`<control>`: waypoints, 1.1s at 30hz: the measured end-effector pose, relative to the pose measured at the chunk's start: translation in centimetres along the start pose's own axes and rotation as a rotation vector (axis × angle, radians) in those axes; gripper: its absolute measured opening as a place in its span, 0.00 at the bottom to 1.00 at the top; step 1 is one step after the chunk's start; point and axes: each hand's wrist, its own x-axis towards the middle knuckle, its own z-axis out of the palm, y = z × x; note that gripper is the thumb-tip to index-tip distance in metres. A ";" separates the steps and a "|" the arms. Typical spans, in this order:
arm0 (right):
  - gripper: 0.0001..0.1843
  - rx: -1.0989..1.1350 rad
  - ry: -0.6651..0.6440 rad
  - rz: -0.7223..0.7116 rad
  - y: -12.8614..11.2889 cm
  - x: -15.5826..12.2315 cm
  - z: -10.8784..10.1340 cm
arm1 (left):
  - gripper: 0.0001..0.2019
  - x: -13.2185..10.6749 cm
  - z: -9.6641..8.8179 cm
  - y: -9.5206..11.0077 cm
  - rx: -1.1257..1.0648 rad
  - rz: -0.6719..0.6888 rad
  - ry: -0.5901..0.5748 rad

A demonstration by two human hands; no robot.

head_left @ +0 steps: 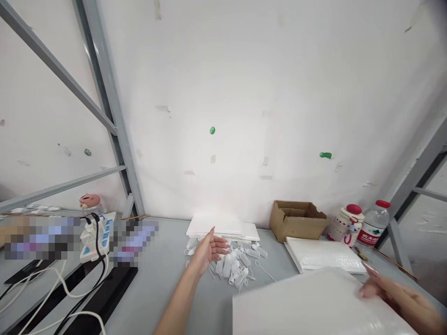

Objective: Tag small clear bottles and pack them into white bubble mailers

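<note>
My left hand (208, 252) reaches over the table with fingers stretched out and apart, holding nothing. Under and beside it lies a pile of small translucent white plastic bottles (237, 266) with thin loops. At the lower right, my right hand (393, 291), slightly blurred, grips the edge of a large white bubble mailer (300, 302). That mailer is tilted toward me and its lower part runs out of view. Behind the pile sits a stack of flat white mailers (218, 225).
More white bubble mailers (326, 256) lie at the right, before an open cardboard box (298, 223). A white cup with a red lid (345, 225) and a water bottle (374, 225) stand beyond. At the left are a power strip (99, 237), cables and a black bar (104, 302).
</note>
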 end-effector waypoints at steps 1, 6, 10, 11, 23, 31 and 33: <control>0.24 -0.005 -0.125 0.089 -0.6 0.4 0.2 | 0.25 -0.6 0.5 -0.1 0.050 0.029 -0.035; 0.27 0.062 -0.731 0.465 -4.1 -0.5 6.2 | 0.26 -4.1 3.7 -3.0 0.063 -0.119 -0.603; 0.26 0.046 -0.878 0.505 -4.0 -3.6 13.1 | 0.36 -5.4 5.1 -6.2 -0.004 -0.245 -0.855; 0.25 0.028 -0.923 0.456 -3.5 -4.2 14.5 | 0.35 -5.3 5.2 -6.7 -0.013 -0.240 -0.841; 0.12 -0.522 -0.616 -0.312 2.2 -1.8 20.9 | 0.26 -3.9 4.7 -7.1 0.126 -0.185 -0.641; 0.10 -0.570 -0.502 -0.270 5.3 -0.2 19.0 | 0.25 -3.1 4.7 -7.7 0.035 -0.272 -0.456; 0.11 -0.552 -0.500 -0.266 5.5 -0.1 19.1 | 0.25 -3.1 4.8 -7.8 0.039 -0.259 -0.446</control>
